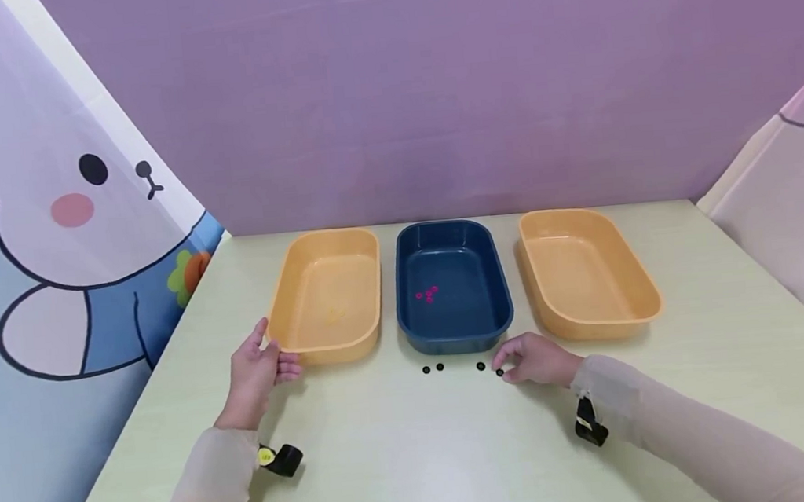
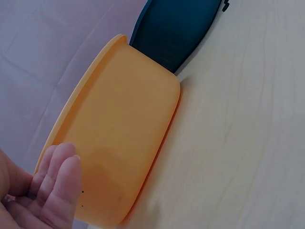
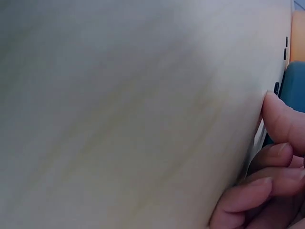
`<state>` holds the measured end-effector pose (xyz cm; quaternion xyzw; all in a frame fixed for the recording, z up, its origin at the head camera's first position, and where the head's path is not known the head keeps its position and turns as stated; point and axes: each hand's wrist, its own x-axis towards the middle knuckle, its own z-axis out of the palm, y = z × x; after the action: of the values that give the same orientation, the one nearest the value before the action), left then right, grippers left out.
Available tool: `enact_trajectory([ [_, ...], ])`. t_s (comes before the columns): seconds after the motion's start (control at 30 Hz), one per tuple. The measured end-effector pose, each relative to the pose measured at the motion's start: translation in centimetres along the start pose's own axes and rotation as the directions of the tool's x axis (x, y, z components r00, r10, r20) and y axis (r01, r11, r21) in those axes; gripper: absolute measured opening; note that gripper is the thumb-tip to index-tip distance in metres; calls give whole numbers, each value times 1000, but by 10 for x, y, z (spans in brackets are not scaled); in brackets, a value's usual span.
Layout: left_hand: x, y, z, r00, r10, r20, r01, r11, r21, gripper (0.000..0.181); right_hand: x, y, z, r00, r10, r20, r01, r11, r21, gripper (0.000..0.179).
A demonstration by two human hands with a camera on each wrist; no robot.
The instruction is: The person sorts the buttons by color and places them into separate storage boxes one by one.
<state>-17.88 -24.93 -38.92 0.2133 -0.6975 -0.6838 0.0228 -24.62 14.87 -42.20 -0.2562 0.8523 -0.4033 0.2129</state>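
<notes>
My right hand pinches a small round black ring-like piece between thumb and forefinger, low over the table just in front of the blue tray. The right wrist view shows its thumb stretched out and the other fingers curled; the pinched piece is hidden there. Beside that hand lies a matching black ring, and two more black rings sit further left. Loosely bent, my left hand rests at the near left corner of the left yellow tray, holding no small piece.
Several pink rings lie inside the blue tray. Faint yellow pieces are in the left tray. Another yellow tray stands on the right. A purple cloth hangs behind the pale table.
</notes>
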Motion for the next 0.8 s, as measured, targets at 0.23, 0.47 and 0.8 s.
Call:
enact_trajectory([
  [0.23,-1,1,2,1000,1,-6,-1,1000,4,56,0,3,-1,998,12,67,-4,994,-111,15],
  [0.47,0,0,2,1000,14,-14,-14,1000,1,56,0,4,-4,995,-31,93,41,994,-102,16],
  [0.8,-1,0,2,1000,9,-19,-9,1000,6,56,-2,6,-3,992,-110,58,120,966,-228,12],
])
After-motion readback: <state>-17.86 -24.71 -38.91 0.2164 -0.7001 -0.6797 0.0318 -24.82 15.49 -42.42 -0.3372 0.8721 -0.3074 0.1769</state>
